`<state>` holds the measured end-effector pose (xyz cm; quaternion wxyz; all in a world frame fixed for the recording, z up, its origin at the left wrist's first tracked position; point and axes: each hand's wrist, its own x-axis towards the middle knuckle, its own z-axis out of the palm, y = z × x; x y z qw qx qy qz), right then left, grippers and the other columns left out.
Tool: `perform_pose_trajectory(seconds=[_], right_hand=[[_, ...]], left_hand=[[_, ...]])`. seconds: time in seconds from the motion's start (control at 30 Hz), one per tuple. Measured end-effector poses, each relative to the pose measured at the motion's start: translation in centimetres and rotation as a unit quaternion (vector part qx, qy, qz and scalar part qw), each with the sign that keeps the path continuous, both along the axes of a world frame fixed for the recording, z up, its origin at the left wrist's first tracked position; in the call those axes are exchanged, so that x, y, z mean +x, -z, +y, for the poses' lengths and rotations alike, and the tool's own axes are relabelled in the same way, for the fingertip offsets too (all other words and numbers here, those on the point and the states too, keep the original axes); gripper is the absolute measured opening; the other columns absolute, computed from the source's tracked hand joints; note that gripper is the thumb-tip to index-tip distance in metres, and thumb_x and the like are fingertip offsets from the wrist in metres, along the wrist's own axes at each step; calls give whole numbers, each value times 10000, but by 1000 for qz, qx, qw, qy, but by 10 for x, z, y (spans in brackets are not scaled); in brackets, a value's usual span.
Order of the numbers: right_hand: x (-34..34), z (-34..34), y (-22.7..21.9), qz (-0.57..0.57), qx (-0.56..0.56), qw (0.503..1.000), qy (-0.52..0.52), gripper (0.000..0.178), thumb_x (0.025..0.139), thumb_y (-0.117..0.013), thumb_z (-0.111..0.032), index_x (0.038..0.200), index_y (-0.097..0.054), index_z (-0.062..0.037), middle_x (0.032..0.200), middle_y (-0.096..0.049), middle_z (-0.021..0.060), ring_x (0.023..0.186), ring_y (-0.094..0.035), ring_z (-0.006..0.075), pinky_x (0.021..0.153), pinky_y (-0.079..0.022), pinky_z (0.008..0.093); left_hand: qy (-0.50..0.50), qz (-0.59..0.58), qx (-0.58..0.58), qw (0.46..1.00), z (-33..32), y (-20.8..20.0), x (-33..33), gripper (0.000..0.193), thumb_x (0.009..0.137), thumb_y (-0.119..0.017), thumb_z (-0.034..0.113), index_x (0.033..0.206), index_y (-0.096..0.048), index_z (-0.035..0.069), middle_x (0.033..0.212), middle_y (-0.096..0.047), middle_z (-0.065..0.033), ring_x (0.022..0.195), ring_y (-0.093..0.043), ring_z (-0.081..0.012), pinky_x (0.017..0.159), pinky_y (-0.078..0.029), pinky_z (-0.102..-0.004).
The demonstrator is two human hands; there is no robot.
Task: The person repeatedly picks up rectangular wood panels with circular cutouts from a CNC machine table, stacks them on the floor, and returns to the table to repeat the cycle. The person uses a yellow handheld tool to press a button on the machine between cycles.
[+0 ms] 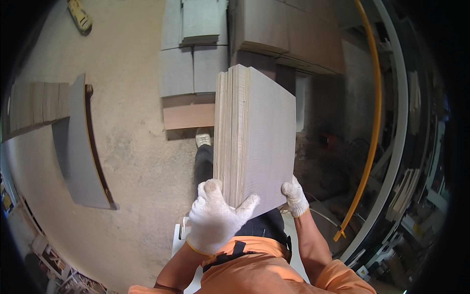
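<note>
A thick stack of grey plywood panels (271, 132) stands on edge in front of my body, its layered wood edges facing left and up. My left hand (215, 215), in a white knit glove, grips the near left corner of the stack, thumb against the face and fingers over the edges. At the near right corner my right hand (294, 197), gloved the same way, is closed round the panels' edge; most of its fingers are hidden behind them. The stack hides part of my legs and the floor.
Piles of panels (176, 71) lie ahead, with larger, darker piles (303, 34) to their right. A big panel (81, 152) leans at the left beside a row of upright boards (36, 105). A curved yellow bar (374, 122) and machine frame run along the right. A yellow tool (80, 17) lies far left.
</note>
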<state>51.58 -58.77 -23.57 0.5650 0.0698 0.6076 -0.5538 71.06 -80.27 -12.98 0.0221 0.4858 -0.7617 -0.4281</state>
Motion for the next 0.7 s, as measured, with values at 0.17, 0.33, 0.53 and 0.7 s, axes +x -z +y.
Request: perform_pose_trajectory(seconds=[0.17,0.33,0.53,0.7], right_hand=[[5,148,-77,27,-87,991,93,1049,812,-1003,-543,1578,-563,22,1420,-717,94,1277,-694,211,1093,-562,381],[29,313,-146,119,-81,973,182,969,910,-966,-480,1627,-532,6,1501,-644,59,1364,-578,175,1155,-482,351],[72,454,-231,196,-100,899,379,938,916,-973,-422,1621,-532,12,1487,-670,82,1383,-605,205,1180,-489,372],[58,511,-274,264,-22,847,461,934,900,-978,-466,1578,-568,29,1450,-700,101,1357,-629,210,1175,-494,375]], left_hand=[[103,39,14,994,123,-79,-28,751,812,-1012,411,1215,-533,-5,1002,-697,-201,751,-765,-400,694,-622,-493],[196,56,95,974,239,-120,-71,607,829,-955,382,1099,-579,-11,854,-722,-206,709,-758,-364,711,-620,-462],[364,64,138,919,368,-170,-129,597,862,-942,405,1123,-622,-25,797,-727,-165,714,-750,-256,737,-626,-402],[482,70,131,864,430,-205,-203,689,853,-944,484,1160,-659,-62,999,-727,-205,880,-795,-274,855,-631,-423]])
